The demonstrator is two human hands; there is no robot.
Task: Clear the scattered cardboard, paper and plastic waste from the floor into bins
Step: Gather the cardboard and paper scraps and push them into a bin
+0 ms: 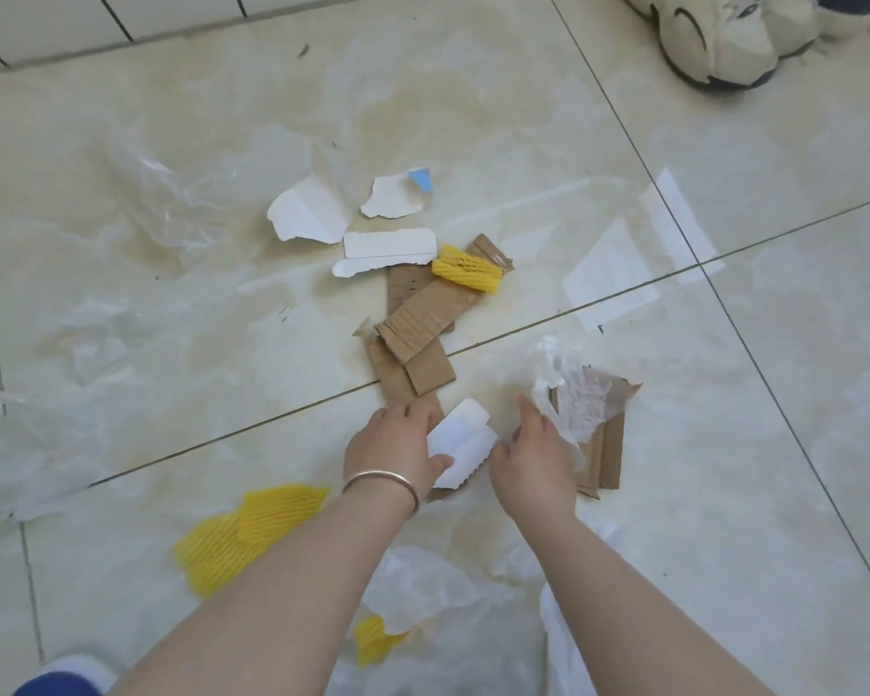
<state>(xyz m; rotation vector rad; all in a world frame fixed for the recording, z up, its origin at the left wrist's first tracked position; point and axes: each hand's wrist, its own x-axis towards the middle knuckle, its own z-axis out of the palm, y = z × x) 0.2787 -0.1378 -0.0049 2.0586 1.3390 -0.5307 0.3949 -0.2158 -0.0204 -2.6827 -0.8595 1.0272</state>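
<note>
Plastic (423,590) and yellow foam (232,540) sit nearest. Left hand (393,444) pinches white card (458,444); right hand (533,454) grips crumpled film (573,394), probably bunching scraps for one trip. No bins in sight.

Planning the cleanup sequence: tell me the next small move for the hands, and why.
Probably lift the white card scrap clear of the floor: the left hand already pinches it, while the right hand grips crinkled clear plastic. No bin shows in view, so where to carry it is unclear.

no readable text, labels, brands or numbers on any surface
</note>
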